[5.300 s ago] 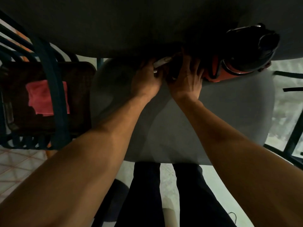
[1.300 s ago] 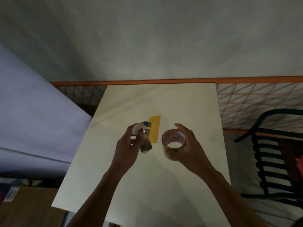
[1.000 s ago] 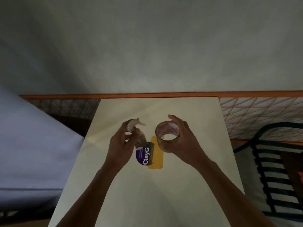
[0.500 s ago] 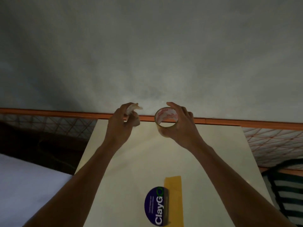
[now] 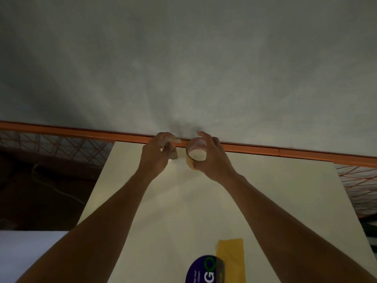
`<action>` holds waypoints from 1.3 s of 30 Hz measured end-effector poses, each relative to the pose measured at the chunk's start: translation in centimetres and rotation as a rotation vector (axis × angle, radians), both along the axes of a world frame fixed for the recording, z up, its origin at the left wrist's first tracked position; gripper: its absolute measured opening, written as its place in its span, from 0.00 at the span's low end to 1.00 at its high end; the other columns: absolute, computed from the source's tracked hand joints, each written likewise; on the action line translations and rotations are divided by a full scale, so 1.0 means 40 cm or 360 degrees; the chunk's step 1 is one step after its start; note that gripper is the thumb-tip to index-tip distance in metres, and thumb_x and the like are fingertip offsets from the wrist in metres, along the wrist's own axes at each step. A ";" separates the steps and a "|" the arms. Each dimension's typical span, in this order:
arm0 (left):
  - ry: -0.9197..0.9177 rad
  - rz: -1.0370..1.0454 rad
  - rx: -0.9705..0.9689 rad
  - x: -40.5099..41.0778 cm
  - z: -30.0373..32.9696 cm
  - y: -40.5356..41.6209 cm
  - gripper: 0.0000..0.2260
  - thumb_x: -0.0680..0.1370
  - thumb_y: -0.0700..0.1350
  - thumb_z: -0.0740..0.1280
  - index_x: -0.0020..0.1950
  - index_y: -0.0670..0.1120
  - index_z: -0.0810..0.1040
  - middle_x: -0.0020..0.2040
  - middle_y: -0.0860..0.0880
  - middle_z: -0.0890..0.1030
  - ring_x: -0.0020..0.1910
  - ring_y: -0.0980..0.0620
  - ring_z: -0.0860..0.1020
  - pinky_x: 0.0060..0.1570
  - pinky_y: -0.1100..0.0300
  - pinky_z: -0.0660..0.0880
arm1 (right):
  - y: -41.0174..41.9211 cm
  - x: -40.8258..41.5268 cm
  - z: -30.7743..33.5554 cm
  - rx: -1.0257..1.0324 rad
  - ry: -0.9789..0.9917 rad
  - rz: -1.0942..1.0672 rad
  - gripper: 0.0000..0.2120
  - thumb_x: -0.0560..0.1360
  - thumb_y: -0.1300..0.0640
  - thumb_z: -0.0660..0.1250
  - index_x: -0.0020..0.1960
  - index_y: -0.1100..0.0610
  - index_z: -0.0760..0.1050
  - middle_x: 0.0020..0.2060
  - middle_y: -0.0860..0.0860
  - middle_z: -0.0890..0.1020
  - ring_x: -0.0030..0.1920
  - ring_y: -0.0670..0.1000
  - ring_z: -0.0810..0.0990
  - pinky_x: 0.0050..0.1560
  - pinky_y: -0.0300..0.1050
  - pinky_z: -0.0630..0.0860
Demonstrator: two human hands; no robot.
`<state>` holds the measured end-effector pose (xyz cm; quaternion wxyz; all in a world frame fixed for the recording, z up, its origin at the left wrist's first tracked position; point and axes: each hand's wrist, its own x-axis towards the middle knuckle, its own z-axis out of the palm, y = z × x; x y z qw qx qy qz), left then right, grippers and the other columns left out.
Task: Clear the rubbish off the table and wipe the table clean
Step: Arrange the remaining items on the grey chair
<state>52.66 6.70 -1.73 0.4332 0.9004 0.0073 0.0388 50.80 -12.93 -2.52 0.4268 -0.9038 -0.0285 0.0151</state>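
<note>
Rubbish fills both hands above the far edge of the cream tabletop (image 5: 255, 201): the right hand (image 5: 212, 158) curls round a tape roll (image 5: 196, 153), and just beside the roll the left hand (image 5: 156, 156) pinches a small pale scrap (image 5: 173, 140). Well nearer than the roll, a purple round label (image 5: 204, 270) lies touching a yellow strip (image 5: 230, 260) on the tabletop.

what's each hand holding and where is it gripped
Right hand holds a clear tape roll round its outer rim. Left hand pinches a small pale scrap.
</note>
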 end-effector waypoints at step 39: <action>0.0406 -0.0352 -0.0052 -0.866 0.031 -0.122 0.27 0.78 0.54 0.64 0.76 0.49 0.69 0.72 0.48 0.74 0.67 0.48 0.75 0.64 0.53 0.75 | -0.165 -0.887 0.124 -0.0186 0.0439 -0.0334 0.32 0.76 0.50 0.70 0.76 0.48 0.61 0.72 0.49 0.65 0.70 0.50 0.70 0.65 0.43 0.68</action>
